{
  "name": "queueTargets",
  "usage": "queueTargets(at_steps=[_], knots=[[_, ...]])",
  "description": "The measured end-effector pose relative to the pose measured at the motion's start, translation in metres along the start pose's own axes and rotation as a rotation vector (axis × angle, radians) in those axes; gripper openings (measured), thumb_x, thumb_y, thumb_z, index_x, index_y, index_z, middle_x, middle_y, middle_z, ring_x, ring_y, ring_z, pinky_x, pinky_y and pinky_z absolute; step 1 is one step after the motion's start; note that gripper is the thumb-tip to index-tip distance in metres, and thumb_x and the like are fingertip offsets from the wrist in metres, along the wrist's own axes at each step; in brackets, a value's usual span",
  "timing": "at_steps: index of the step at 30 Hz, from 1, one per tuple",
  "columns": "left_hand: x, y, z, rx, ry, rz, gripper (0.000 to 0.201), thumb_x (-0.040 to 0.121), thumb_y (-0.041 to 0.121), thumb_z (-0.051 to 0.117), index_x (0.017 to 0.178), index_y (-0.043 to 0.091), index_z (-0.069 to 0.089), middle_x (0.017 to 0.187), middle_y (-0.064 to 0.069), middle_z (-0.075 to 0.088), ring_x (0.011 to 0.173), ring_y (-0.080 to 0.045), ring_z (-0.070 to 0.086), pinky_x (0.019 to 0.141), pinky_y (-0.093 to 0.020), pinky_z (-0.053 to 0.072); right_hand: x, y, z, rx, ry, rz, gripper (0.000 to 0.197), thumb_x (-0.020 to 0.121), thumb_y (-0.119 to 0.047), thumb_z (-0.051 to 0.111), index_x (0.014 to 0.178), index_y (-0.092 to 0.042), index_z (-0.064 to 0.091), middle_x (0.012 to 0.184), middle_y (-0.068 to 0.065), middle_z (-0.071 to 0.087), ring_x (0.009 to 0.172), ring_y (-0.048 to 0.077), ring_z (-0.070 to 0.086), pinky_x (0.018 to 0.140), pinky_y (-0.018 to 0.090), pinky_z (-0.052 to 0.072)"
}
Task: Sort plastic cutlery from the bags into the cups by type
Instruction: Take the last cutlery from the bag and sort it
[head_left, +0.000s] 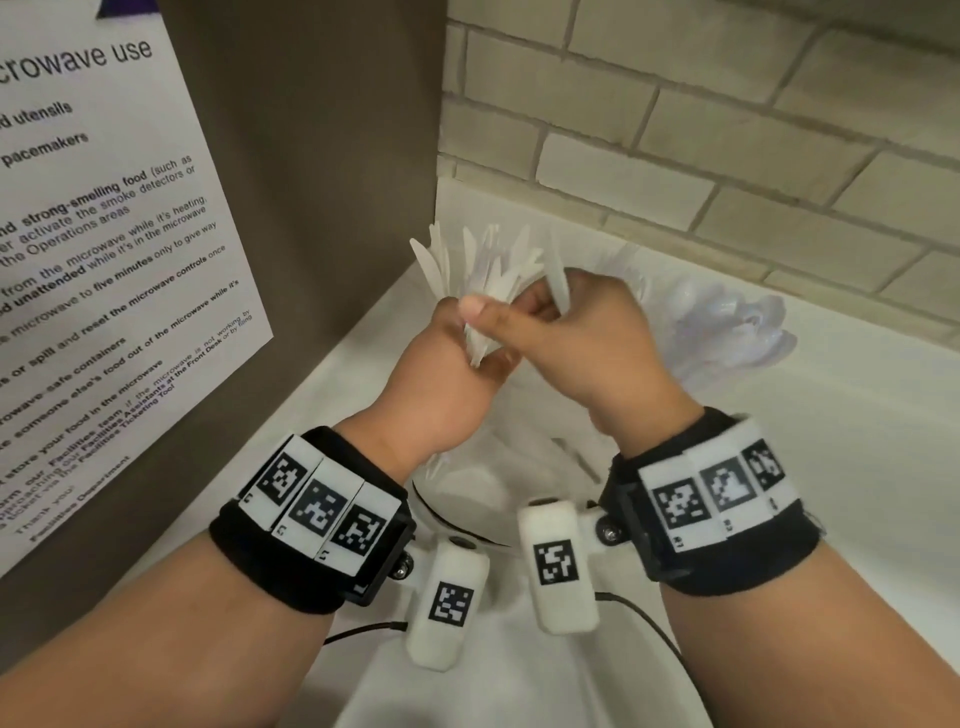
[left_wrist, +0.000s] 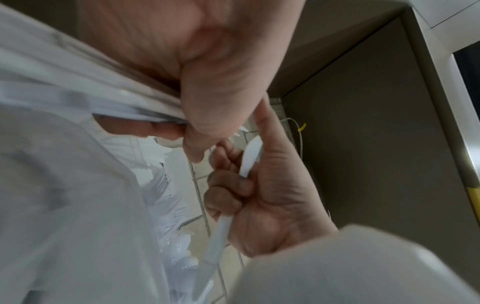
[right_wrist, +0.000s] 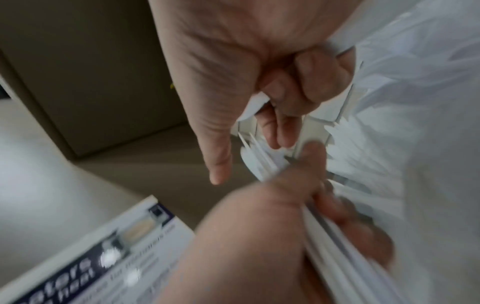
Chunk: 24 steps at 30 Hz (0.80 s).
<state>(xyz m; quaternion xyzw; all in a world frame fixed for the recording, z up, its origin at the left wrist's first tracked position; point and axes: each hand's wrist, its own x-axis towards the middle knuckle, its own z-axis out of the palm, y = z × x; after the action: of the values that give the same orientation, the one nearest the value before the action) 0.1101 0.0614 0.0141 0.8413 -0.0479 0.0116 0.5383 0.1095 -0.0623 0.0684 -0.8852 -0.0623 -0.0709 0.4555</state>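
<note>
Head view showed both hands raised over the white desk (head_left: 779, 519) in a corner between a brown cabinet side and a pale brick-tiled wall (head_left: 727, 130). The left hand (head_left: 447, 374) was closed in a fist around a bundle of white plastic knives (head_left: 483, 270), whose blades fanned upward and outward above the thumb. The right hand (head_left: 592, 332) sat just beside it, touching, with its fingers curled around a single white plastic knife (head_left: 558, 280) that stood nearly upright at the edge of the bundle. In the left wrist view that single knife (left_wrist: 246, 156) ran through the curled fingers of the right hand (left_wrist: 259, 195), its handle pointing down past the palm. Behind the right hand, against the wall, a cluster of clear plastic spoons (head_left: 727, 322) stood bowls-up; its cup could not be made out. Below the wrists lay a clear plastic bag (head_left: 498, 467) with more white cutlery dimly visible through it. A white printed notice about microwave use (head_left: 104, 260) hung on the cabinet side at the left.
</note>
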Motion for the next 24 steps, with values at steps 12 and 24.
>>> queueTargets(at_steps=[12,24], knots=[[-0.005,0.006,0.0,-0.204,0.029,-0.076,0.051,0.077,0.018,0.076,0.118,0.022,0.045,0.095,0.007,0.062,0.081,-0.01,0.064,0.053,-0.022,0.051,-0.001,0.009,0.017,0.173,-0.008,0.051,0.019,0.093,-0.027,0.059,0.077,-0.021,0.051,0.072,-0.006,0.06,0.068,0.007,0.059,0.063,0.026,0.047],[-0.007,0.001,0.002,-0.475,-0.083,-0.11,0.061,0.074,-0.015,0.065,0.121,0.017,0.044,0.102,-0.005,0.064,0.091,-0.016,0.067,0.071,-0.026,0.056,-0.002,0.009,0.019,0.31,-0.067,0.181,0.015,0.094,-0.02,0.053,0.107,-0.011,0.056,0.075,-0.004,0.057,0.065,0.011,0.054,0.062,0.028,0.045]])
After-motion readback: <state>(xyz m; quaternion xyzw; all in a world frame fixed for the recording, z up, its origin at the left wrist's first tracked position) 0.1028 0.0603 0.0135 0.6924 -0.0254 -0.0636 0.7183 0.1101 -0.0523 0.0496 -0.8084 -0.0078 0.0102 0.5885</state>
